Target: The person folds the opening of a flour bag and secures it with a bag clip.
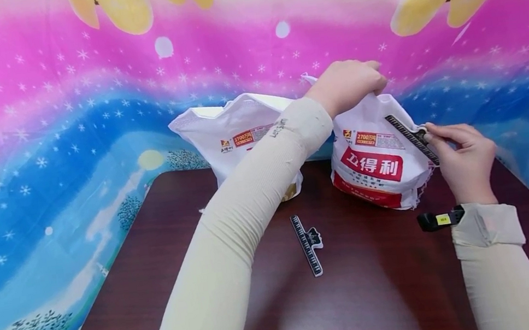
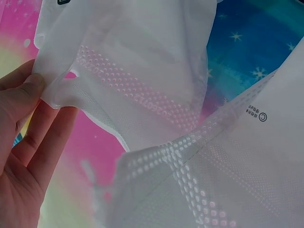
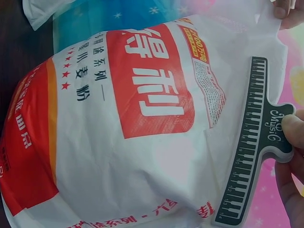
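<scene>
A white flour bag with a red label (image 1: 373, 165) stands at the right of the table. My left hand (image 1: 349, 86) reaches across to its top. In the left wrist view, the left thumb and fingers (image 2: 33, 109) pinch a corner of the bag's thin upper edge (image 2: 95, 90). My right hand (image 1: 469, 159) holds a long black clip with a piano-key pattern (image 1: 412, 138) by its tab, at the bag's right side. Seen from the right wrist, the clip (image 3: 247, 147) lies along the bag's upper part, the right thumb (image 3: 293, 130) on its "Music" tab.
A second white flour bag (image 1: 221, 132) stands to the left, its top spread wide, partly hidden behind my left forearm. Another piano-key clip (image 1: 308, 245) lies on the dark wooden table (image 1: 360, 296) in front. A printed cloth (image 1: 67, 128) hangs behind the table.
</scene>
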A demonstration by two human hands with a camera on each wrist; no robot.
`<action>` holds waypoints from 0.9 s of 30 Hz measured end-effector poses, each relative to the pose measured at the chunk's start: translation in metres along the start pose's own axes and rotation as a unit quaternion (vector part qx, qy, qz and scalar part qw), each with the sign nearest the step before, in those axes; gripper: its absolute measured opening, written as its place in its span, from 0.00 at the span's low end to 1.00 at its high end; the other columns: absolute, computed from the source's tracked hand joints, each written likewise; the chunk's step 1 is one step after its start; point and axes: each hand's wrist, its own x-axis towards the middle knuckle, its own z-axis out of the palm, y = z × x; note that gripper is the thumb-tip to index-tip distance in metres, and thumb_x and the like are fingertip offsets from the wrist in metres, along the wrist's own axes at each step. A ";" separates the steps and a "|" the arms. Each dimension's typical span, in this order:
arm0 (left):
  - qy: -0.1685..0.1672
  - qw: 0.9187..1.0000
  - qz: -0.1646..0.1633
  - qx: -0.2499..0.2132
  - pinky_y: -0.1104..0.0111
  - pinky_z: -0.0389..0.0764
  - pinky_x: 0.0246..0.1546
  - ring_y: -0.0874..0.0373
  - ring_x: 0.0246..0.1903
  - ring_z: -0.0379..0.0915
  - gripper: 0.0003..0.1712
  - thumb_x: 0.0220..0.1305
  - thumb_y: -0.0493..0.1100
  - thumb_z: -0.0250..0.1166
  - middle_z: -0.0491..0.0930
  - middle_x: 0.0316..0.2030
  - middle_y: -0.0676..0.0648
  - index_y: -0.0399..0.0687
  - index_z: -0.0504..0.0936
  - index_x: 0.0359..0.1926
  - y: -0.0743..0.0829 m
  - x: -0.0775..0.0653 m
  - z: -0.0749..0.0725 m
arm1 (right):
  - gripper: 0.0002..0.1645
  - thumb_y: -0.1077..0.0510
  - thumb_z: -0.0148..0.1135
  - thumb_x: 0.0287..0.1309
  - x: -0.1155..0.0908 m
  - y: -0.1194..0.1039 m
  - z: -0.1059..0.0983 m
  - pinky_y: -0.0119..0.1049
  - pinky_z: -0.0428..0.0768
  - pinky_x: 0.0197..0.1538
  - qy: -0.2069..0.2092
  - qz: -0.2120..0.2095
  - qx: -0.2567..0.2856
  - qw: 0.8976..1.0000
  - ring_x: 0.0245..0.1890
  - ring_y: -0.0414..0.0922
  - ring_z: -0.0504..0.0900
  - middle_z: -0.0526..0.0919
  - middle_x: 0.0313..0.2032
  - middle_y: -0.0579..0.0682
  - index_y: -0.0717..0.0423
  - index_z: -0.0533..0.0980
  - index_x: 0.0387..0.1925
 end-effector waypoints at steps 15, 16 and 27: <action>-0.014 0.994 -0.051 -0.099 0.78 0.54 0.70 0.76 0.74 0.45 0.34 0.74 0.60 0.51 0.54 0.73 0.74 0.72 0.57 0.78 -0.001 -0.001 0.006 | 0.14 0.60 0.72 0.60 -0.005 -0.002 0.003 0.15 0.75 0.41 -0.002 -0.012 -0.041 0.999 0.45 0.30 0.79 0.86 0.42 0.35 0.47 0.87 0.48; -0.015 0.994 -0.052 -0.100 0.77 0.54 0.70 0.76 0.74 0.45 0.34 0.74 0.60 0.51 0.54 0.73 0.74 0.73 0.57 0.78 -0.001 -0.001 0.006 | 0.15 0.60 0.72 0.60 -0.005 -0.002 0.003 0.15 0.75 0.41 -0.002 -0.012 -0.043 0.999 0.45 0.29 0.79 0.87 0.42 0.36 0.47 0.87 0.49; -0.005 0.999 0.004 0.033 0.76 0.47 0.73 0.70 0.76 0.43 0.32 0.77 0.60 0.47 0.52 0.77 0.66 0.66 0.59 0.78 0.000 -0.001 0.007 | 0.17 0.65 0.71 0.60 -0.006 0.002 0.004 0.17 0.76 0.48 -0.006 -0.031 -0.066 0.997 0.43 0.22 0.77 0.87 0.48 0.57 0.53 0.86 0.52</action>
